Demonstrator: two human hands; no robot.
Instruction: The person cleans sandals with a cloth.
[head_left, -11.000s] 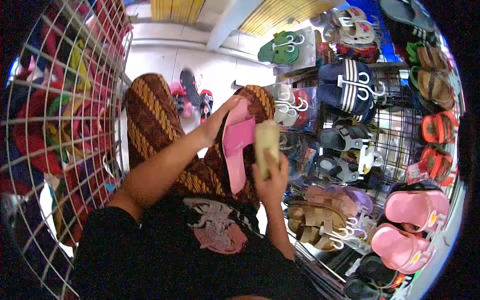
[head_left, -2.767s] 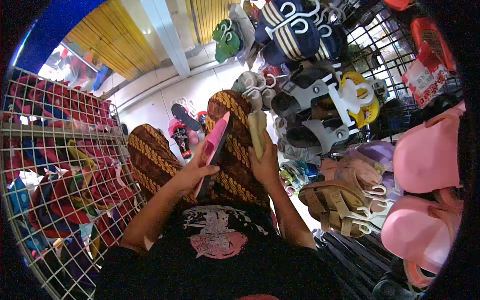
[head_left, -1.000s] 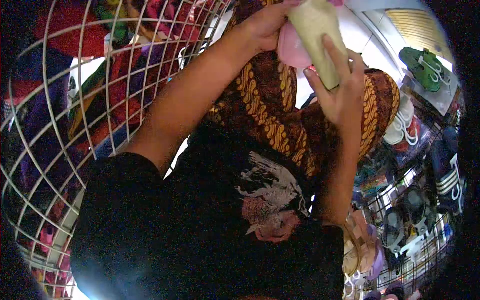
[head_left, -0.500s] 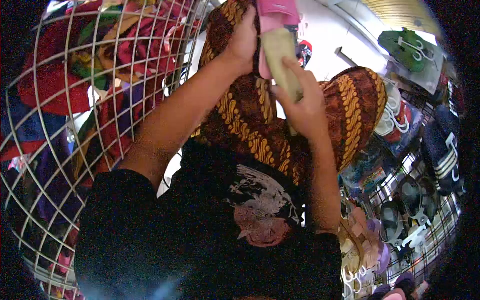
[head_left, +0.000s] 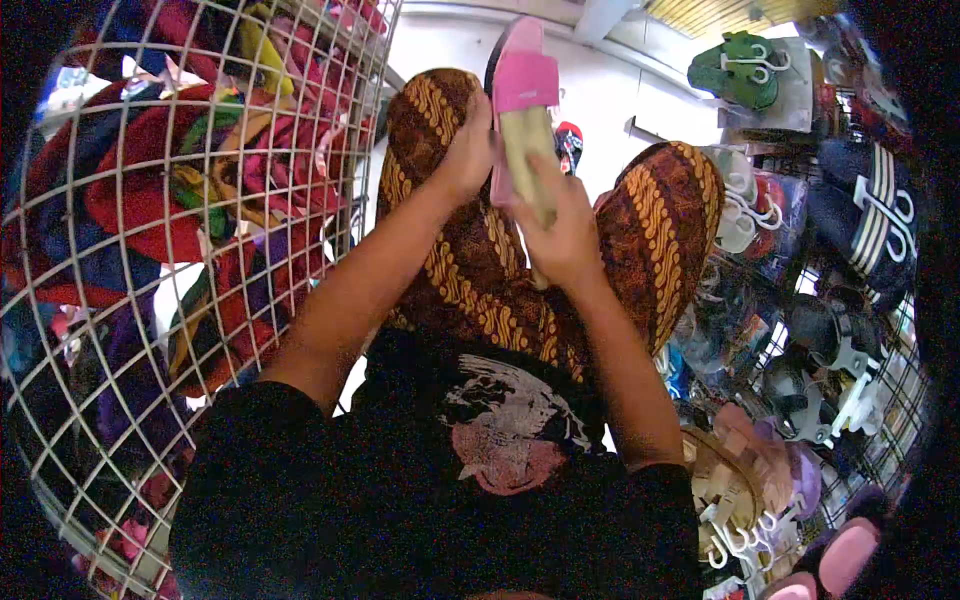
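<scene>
A slide sandal with a bright pink strap (head_left: 527, 80) and a dark sole edge is held upright over my lap. My left hand (head_left: 470, 155) is closed around its left side, near the middle. In my right hand (head_left: 568, 232) is a long, pale yellow piece (head_left: 524, 150), gripped at its lower end and lying along the sandal's footbed. Its top end meets the lower edge of the strap. What this pale piece is, I cannot tell. Beneath both hands are my legs in brown and gold patterned trousers (head_left: 485, 290).
A wire mesh rack (head_left: 120, 230) with colourful cloths behind it stands close on my left. To the right, packed sandals hang on a dark grid, among them a green pair (head_left: 738, 72) and a striped dark pair (head_left: 872, 205). Pink-soled footwear (head_left: 848, 555) is at lower right.
The view has shifted, and more of the sandal's toe end shows now. Both hands sit further left in view, still holding the sandal and the pale piece.
</scene>
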